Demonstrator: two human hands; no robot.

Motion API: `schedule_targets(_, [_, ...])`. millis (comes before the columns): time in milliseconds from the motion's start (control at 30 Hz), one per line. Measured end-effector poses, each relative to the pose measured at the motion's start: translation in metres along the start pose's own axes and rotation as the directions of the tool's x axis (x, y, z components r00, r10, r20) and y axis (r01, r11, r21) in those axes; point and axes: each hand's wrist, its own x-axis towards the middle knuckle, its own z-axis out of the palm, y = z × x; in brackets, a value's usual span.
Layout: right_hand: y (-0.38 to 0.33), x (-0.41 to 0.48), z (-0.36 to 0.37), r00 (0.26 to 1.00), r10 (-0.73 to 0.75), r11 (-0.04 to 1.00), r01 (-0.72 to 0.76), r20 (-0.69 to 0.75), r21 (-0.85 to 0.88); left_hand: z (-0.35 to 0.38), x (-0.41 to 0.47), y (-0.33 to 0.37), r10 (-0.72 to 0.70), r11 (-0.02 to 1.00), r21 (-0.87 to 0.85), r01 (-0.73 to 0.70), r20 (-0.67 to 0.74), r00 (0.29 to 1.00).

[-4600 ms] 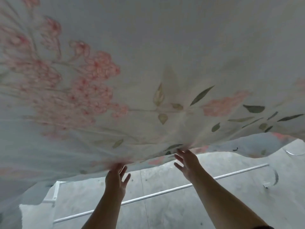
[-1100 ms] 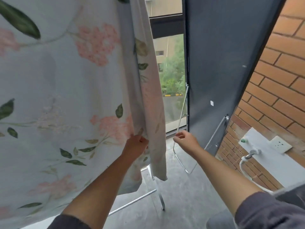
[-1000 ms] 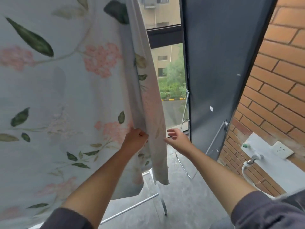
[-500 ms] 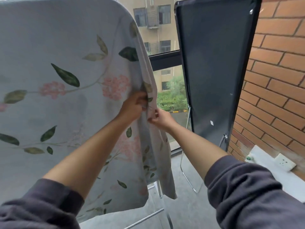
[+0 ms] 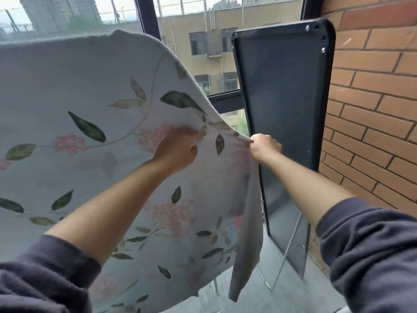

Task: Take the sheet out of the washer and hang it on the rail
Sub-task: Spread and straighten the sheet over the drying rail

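While the one sheet [image 5: 90, 86], pale with pink flowers and green leaves, hangs draped over a support hidden under its top fold, two grips hold it near its right edge. The left grip [image 5: 178, 150] has its fingers curled into the cloth a little in from that edge, bunching a fold. The right grip [image 5: 265, 147] is closed in a pinch on the edge itself, and the cloth is taut between the two. Below the right grip the edge falls in one loose strip. One dark panel [image 5: 282, 109] stands upright against the brick wall [image 5: 372, 109], just beside the sheet. Two dark sleeves [image 5: 372, 256] cover the upper arms. One window [image 5: 203, 53] stands behind the sheet.
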Motion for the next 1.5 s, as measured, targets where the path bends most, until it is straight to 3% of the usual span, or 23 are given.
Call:
schedule_targets(133, [-0.005, 0.025, -0.013, 0.998, -0.068, 0.989, 0.069, -0.007, 0.133, -0.019, 0.015, 0.001, 0.103, 0.977, 0.202, -0.069, -0.161, 0.982])
schedule_targets(200, [-0.004, 0.032, -0.013, 0.968, -0.182, 0.952, 0.130, 0.171, 0.277, -0.027, 0.021, -0.001, 0.194, 0.951, 0.286, -0.117, -0.259, 0.946])
schedule_targets(300, [-0.003, 0.026, -0.005, 0.790, -0.316, 0.839, -0.026, 0.526, 0.543, -0.042, 0.031, 0.000, 0.267, 0.881, 0.465, -0.086, -0.341, 0.901])
schedule_targets(367, [-0.006, 0.026, 0.004, 0.730, -0.379, 0.743, -0.126, 0.569, 0.657, -0.055, 0.041, 0.002, 0.249, 0.843, 0.537, -0.013, -0.369, 0.896])
schedule_targets(467, [-0.025, 0.034, 0.016, 0.721, -0.468, 0.615, -0.148, 0.510, 0.774, -0.080, 0.058, 0.004, 0.125, 0.839, 0.521, 0.155, -0.461, 0.878])
schedule_targets(533, [-0.042, 0.035, 0.022, 0.699, -0.524, 0.618, -0.081, 0.487, 0.782, -0.093, 0.067, 0.002, -0.008, 0.838, 0.479, 0.263, -0.470, 0.883])
schedule_targets(600, [-0.057, 0.030, 0.030, 0.657, -0.581, 0.648, 0.016, 0.480, 0.762, -0.097, 0.072, 0.000, -0.042, 0.797, 0.529, 0.293, -0.435, 0.899])
schedule_targets(767, [-0.078, 0.014, 0.040, 0.713, -0.621, 0.579, 0.138, 0.325, 0.803, -0.088, 0.066, -0.004, 0.077, 0.708, 0.687, 0.163, -0.304, 0.950])
schedule_targets(867, [-0.074, 0.021, 0.026, 0.732, -0.619, 0.666, 0.299, 0.284, 0.683, -0.090, 0.064, -0.006, 0.104, 0.698, 0.704, 0.128, -0.277, 0.955])
schedule_targets(1033, [-0.034, 0.061, -0.006, 0.874, -0.481, 0.754, 0.370, 0.071, 0.543, -0.098, 0.071, -0.008, 0.191, 0.699, 0.714, 0.049, -0.252, 0.949])
schedule_targets(1133, [-0.018, 0.061, -0.024, 0.909, -0.414, 0.661, 0.260, 0.053, 0.704, -0.112, 0.081, -0.009, 0.254, 0.724, 0.689, 0.010, -0.280, 0.926])
schedule_targets(1267, [-0.004, 0.042, -0.009, 0.846, -0.371, 0.538, -0.141, 0.383, 0.831, -0.119, 0.096, -0.006, 0.185, 0.757, 0.645, 0.104, -0.365, 0.912])
schedule_targets(1367, [0.014, 0.028, 0.027, 0.741, -0.300, 0.640, -0.311, 0.601, 0.702, -0.115, 0.097, -0.003, 0.147, 0.783, 0.608, 0.128, -0.382, 0.912])
schedule_targets(1433, [0.021, 0.018, 0.056, 0.650, -0.256, 0.781, -0.298, 0.716, 0.550, -0.115, 0.094, -0.002, 0.137, 0.784, 0.602, 0.148, -0.401, 0.906])
schedule_targets(1500, [0.021, 0.008, 0.082, 0.615, -0.236, 0.837, -0.264, 0.752, 0.479, -0.113, 0.093, -0.002, 0.125, 0.805, 0.573, 0.156, -0.420, 0.899])
